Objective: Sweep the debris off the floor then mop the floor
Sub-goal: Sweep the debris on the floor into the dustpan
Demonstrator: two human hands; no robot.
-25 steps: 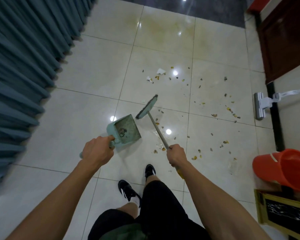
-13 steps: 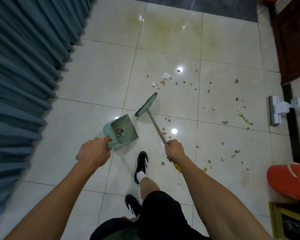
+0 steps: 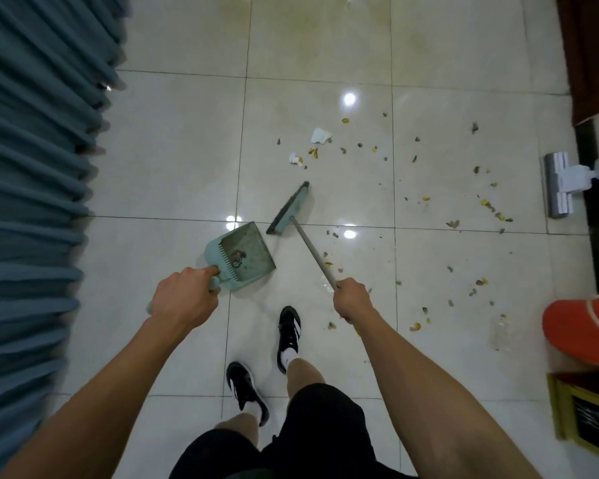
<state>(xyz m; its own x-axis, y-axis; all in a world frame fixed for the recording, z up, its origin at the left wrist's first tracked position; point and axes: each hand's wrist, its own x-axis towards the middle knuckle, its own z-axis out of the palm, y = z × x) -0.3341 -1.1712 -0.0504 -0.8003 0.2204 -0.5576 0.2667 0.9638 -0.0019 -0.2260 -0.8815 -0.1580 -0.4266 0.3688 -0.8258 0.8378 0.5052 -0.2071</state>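
1. We are gripping the handle of the pale green dustpan [image 3: 241, 255] with our left hand [image 3: 184, 299], fingers curled tight around it; the pan is lying near the middle of the tiled floor [image 3: 173, 160], with a small clump of swept bits sitting inside it.
2. Our right hand [image 3: 352, 300] is clamping its fingers around the metal shaft of the broom [image 3: 291, 210], whose green head is sitting just beyond the dustpan's far corner; we cannot tell whether the bristles are touching the tiles.
3. The debris [image 3: 426, 198] is lying scattered over the tiles toward the floor's right side: yellow and grey scraps, plus two torn white paper pieces [image 3: 320, 135] lying beyond the broom head.
4. We are standing with both black-and-white shoes [image 3: 288, 331] on the tiles, nearer to us than the dustpan.
5. A white mop head [image 3: 558, 188] is resting at the floor's right edge, and an orange bucket [image 3: 581, 331] is sitting nearer along that same edge.
6. Blue-grey curtains [image 3: 32, 167] are hanging along the floor's left edge.
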